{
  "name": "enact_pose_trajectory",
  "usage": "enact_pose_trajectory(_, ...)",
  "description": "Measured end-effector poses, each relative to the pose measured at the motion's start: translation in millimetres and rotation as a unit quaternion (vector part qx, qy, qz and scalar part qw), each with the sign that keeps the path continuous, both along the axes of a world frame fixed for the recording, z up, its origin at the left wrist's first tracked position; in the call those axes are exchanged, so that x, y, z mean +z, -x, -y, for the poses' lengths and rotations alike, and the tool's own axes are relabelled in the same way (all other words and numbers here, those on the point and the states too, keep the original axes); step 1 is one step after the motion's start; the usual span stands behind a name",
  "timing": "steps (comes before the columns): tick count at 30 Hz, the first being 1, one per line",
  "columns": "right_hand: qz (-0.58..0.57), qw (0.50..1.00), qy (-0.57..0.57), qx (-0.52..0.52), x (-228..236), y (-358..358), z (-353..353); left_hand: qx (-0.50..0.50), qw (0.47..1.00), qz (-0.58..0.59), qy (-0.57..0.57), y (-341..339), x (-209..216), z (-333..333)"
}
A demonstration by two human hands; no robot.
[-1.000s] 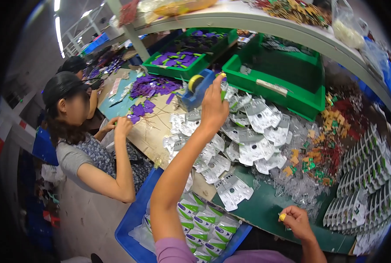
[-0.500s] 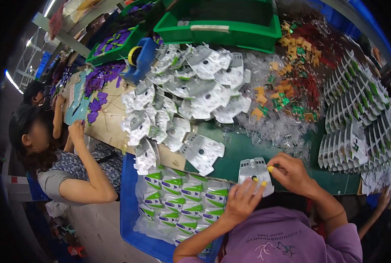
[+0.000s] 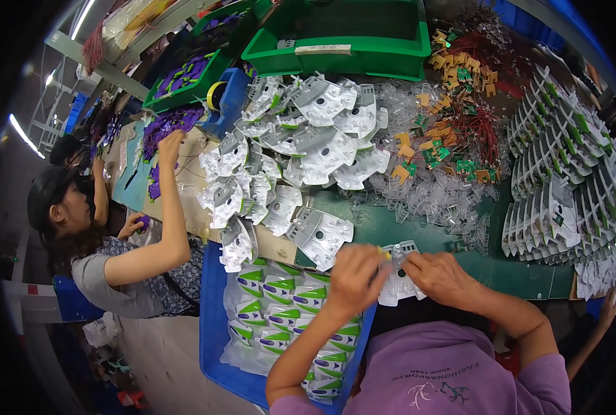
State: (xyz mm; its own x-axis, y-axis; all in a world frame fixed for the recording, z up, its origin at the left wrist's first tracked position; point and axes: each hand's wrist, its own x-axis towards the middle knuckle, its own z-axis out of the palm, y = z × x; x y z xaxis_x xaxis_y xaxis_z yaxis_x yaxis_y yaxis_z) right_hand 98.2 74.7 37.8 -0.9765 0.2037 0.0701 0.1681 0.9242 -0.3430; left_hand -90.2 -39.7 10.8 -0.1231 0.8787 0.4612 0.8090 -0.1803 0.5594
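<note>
Plastic shell [image 3: 394,289], grey and white, lies at the near edge of the green counter [image 3: 512,280], between the person's two hands. The right hand [image 3: 445,278] has its fingers bunched at the shell's right side; the left hand [image 3: 355,279] is blurred by its upper left, and whether either grips it cannot be told. With so little counter in front, a hard push could tip the shell off the edge, perhaps into the blue bin [image 3: 211,339] of wrapped packs [image 3: 280,315] nearby. A loose shell [image 3: 320,235] just beyond the left hand could be knocked by a wide elbow or wrist. Clear plastic parts [image 3: 429,200] and a tall stack of shells [image 3: 564,180] crowd the right, while a heap of shells [image 3: 322,152] blocks the reach toward the green tray [image 3: 389,63].
</note>
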Motion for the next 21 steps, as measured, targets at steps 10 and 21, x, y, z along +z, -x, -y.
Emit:
enact_pose_trajectory(10,-0.023,0.999,0.021,-0.026,11,-1,2,0.258,0.955,-0.133,0.059,10,-13,-66)
enact_pose_trajectory(21,-0.012,0.997,0.025,-0.076,10,-30,-3,0.032,0.987,-0.148,0.050,-26,-17,26)
